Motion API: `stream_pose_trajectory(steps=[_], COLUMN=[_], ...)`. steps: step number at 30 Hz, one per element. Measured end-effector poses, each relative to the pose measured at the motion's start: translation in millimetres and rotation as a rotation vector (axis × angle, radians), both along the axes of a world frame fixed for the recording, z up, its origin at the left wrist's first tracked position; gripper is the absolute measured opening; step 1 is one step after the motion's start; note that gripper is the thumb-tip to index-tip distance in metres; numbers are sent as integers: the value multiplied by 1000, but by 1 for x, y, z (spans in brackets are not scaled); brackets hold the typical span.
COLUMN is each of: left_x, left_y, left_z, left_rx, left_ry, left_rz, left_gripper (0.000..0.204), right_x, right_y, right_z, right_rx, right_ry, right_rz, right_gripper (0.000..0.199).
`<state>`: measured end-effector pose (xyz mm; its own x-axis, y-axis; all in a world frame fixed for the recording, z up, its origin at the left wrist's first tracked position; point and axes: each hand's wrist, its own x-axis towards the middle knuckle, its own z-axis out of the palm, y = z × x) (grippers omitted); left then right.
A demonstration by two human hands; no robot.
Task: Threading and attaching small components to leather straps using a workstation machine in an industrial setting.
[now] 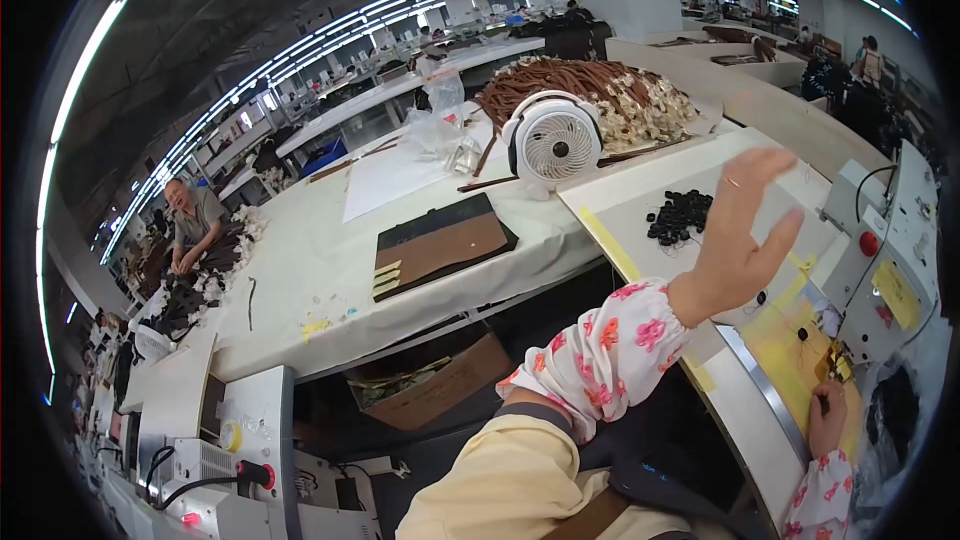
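My left hand (735, 240) is raised over the worktop (640, 230), thumb and fingers apart, with nothing seen in it. Beyond its wrist lies a pile of small round black pieces (678, 217), some trailing loose thread. Down at the right, my right hand (828, 418) is closed beside the brass-coloured part (836, 364) of a white machine (895, 250). Something dark shows between its fingers, too small to make out. A single black piece (802, 334) lies on the yellow surface (770, 360) close by. Both forearms wear floral sleeve covers.
A white fan (555, 140) stands on the long table (300, 240) before a heap of brown straps (535, 85). Brown and black flat panels (440, 245) lie nearer. Under the table sits a cardboard box (440, 385). Another person (195, 225) sits at the far left.
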<state>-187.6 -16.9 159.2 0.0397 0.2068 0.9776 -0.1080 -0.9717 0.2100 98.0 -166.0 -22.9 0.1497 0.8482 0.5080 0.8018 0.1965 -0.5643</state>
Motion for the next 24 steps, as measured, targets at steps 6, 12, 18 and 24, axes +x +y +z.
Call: stream_pose_trajectory(steps=[6, 12, 18, 24], left_x=[60, 81, 85, 85], left_y=[53, 59, 59, 61], left_z=[-168, -194, -199, -199], left_rx=[-289, -350, -412, -433], left_ry=[774, 959, 960, 945], left_rz=[148, 270, 300, 301], left_gripper=[48, 53, 49, 48], right_x=[11, 15, 15, 15], right_y=[-6, -6, -9, -9], right_z=[-9, -5, -5, -5], right_rx=[-9, -46, -67, -157], right_ry=[88, -44, -26, 111], right_rz=[-70, -40, -47, -68], right_gripper=[10, 9, 9, 10])
